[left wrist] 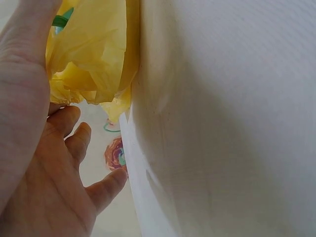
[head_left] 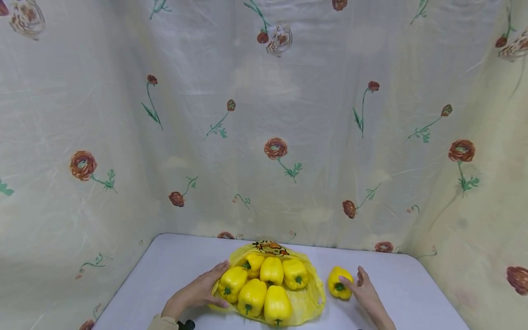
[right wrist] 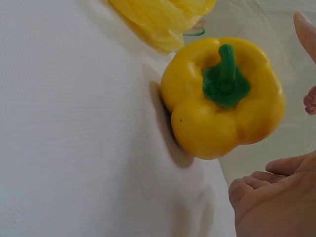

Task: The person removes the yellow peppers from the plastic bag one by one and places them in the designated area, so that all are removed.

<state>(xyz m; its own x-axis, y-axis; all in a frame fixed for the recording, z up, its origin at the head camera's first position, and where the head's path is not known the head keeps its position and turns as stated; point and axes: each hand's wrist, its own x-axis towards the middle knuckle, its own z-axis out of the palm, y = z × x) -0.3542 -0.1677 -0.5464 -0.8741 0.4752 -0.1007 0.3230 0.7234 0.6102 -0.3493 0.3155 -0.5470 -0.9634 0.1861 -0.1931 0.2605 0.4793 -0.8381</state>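
Several yellow bell peppers [head_left: 252,293] with green stems sit on and in a spread yellow plastic bag [head_left: 308,306] with a printed picture at its far side. At the bag's left edge is my left hand [head_left: 202,288], thumb and fingers spread along it. The left wrist view shows the thumb side against the crumpled bag [left wrist: 98,54] and the other fingers loose. A single bell pepper [right wrist: 227,106] lies on its side to the right of the bag. Beside it, my right hand [head_left: 365,293] has its thumb and fingers apart, nothing gripped; the thumb overlaps the pepper in the head view.
Everything lies on a white table [head_left: 185,252] with rounded far corners. A flower-printed curtain [head_left: 255,137] hangs behind the table and along both sides. A small black object [head_left: 187,325] shows by the left wrist.
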